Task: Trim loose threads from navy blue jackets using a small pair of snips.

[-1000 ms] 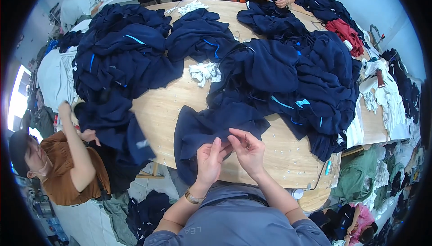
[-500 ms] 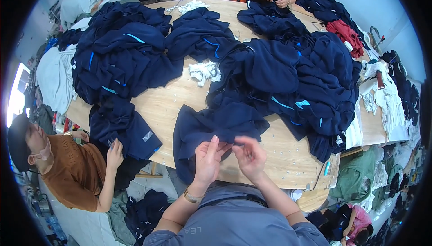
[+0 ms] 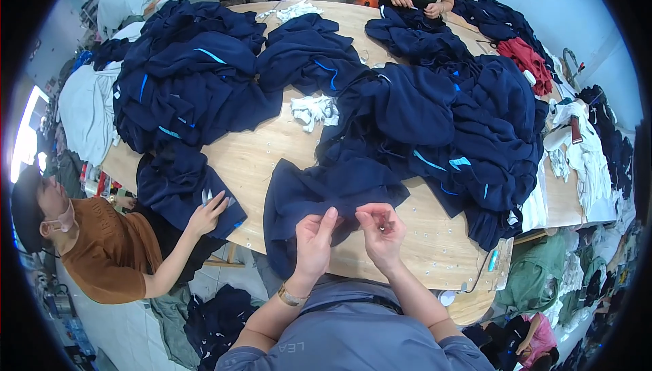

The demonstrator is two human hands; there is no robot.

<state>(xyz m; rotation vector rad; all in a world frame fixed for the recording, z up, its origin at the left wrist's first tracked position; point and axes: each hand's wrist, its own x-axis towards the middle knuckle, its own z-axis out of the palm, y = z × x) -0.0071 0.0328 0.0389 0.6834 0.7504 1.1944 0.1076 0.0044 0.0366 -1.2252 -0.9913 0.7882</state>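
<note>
While both hands stayed close, the left hand and right hand kept fingers pinched on the navy garment; the seated co-worker's hand had reached the folded piece.

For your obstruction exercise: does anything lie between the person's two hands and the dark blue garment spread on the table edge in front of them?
Nothing visible does. The left hand and right hand sit directly at the near edge of the dark blue garment, fingers pinching at it. The co-worker's hand rests on a separate folded garment off to the left.

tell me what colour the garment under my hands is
Dark navy blue garment, clearest in the head view.
</note>
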